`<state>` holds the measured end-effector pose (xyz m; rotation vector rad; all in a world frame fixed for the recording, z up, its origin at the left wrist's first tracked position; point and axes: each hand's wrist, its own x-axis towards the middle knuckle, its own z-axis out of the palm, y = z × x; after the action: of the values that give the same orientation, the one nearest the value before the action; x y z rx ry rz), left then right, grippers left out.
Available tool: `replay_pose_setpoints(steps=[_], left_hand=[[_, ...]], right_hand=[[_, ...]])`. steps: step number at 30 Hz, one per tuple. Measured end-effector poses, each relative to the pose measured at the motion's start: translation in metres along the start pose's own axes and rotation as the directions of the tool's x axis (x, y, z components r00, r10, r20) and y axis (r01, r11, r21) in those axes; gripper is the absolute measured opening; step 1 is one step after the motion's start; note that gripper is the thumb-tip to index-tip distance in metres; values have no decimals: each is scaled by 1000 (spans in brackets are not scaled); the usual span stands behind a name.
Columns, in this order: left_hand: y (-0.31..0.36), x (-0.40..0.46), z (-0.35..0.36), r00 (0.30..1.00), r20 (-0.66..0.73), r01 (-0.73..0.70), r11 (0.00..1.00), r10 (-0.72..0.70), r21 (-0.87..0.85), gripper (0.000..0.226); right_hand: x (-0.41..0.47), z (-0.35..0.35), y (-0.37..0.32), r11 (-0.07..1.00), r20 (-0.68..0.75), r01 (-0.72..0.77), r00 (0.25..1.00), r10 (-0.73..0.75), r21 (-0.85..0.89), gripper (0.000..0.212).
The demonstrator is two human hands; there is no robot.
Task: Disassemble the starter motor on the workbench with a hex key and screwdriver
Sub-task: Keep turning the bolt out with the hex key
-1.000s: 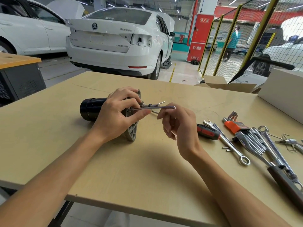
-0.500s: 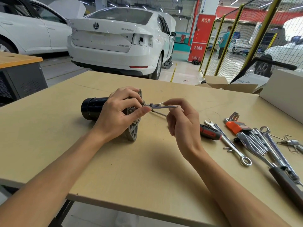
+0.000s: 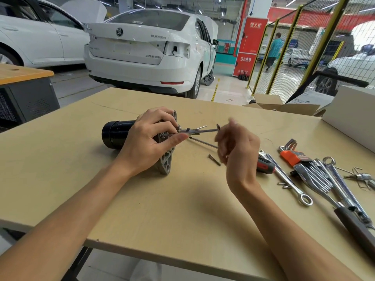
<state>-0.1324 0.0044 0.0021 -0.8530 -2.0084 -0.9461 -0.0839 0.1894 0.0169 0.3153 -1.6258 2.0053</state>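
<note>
Your left hand grips the starter motor and hex key; your right hand, blurred, seems loosely curled beside its bend. Unsupported, the key could slip out.

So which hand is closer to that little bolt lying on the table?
Right. The right hand hovers just beside the bolt; the left hand is farther left, holding the starter motor.

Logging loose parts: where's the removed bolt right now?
Head view: the loose bolt lies flat on the workbench, just left of the right hand, between the starter motor and the screwdriver.
</note>
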Motion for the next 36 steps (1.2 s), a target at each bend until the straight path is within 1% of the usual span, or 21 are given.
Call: replay_pose_setpoints(steps=[3, 5, 6, 8, 10, 12, 15, 19, 21, 23, 25, 28, 30, 31, 32, 34, 35, 36], left_hand=[[0, 0, 0, 1000, -1, 0, 1000, 0, 7, 37], [-1, 0, 0, 1000, 0, 2, 1000, -2, 8, 37], [-2, -1, 0, 1000, -1, -1, 1000, 1, 9, 37], [-3, -1, 1, 1000, -6, -12, 1000, 12, 12, 36], [-4, -1, 1, 1000, -10, -20, 1000, 20, 10, 37], [-5, -1, 2, 999, -14, -30, 999, 30, 11, 38], [-5, -1, 2, 999, -13, -33, 999, 33, 21, 37], [-6, -1, 2, 1000, -2, -24, 1000, 24, 17, 37], [-6, -1, 2, 1000, 3, -26, 1000, 26, 16, 38], [-5, -1, 1, 1000, 9, -23, 1000, 23, 20, 37], [-4, -1, 1, 1000, 15, -17, 1000, 16, 23, 38], [-2, -1, 0, 1000, 23, -8, 1000, 8, 0, 46], [-1, -1, -1, 1000, 29, 6, 1000, -6, -21, 52], [-1, -1, -1, 999, 29, 15, 999, -14, -29, 53], [-1, 0, -1, 999, 28, 21, 999, -20, -31, 53], [0, -1, -1, 999, 26, 24, 999, -23, -28, 51], [0, -1, -1, 1000, 24, 20, 999, -20, -26, 50], [0, -1, 0, 1000, 20, 13, 1000, -12, -24, 50]], right_hand=[[8, -7, 0, 997, -265, 62, 963, -47, 46, 48], [13, -13, 1, 997, -357, 51, 934, -28, 54, 53], [15, -15, 2, 999, -375, 31, 927, -14, 40, 54], [16, -16, 7, 1000, -342, -18, 940, 14, -10, 55], [13, -14, 11, 997, -232, -63, 971, 52, -39, 56], [9, -11, 12, 996, -102, -75, 992, 70, -44, 59], [2, -6, 12, 997, 27, -32, 999, 34, -68, 57], [-1, -6, 14, 984, 100, 56, 994, -40, -167, 53], [-3, -8, 16, 977, 134, 112, 987, -88, -180, 44], [-5, -8, 18, 973, 150, 147, 981, -120, -178, 32], [-5, -7, 20, 975, 154, 146, 981, -121, -165, 23], [-6, -5, 23, 965, 181, 171, 974, -135, -200, 29], [-7, -3, 22, 951, 170, 192, 973, -153, -242, 34], [-8, -3, 21, 942, 152, 197, 975, -160, -271, 33], [-7, -2, 20, 933, 129, 192, 979, -160, -303, 27], [-6, -1, 19, 938, 61, 123, 992, -109, -323, 19], [-5, 0, 18, 956, 27, 68, 998, -63, -287, 24], [-4, -1, 17, 974, 10, 14, 1000, -12, -227, 35]])
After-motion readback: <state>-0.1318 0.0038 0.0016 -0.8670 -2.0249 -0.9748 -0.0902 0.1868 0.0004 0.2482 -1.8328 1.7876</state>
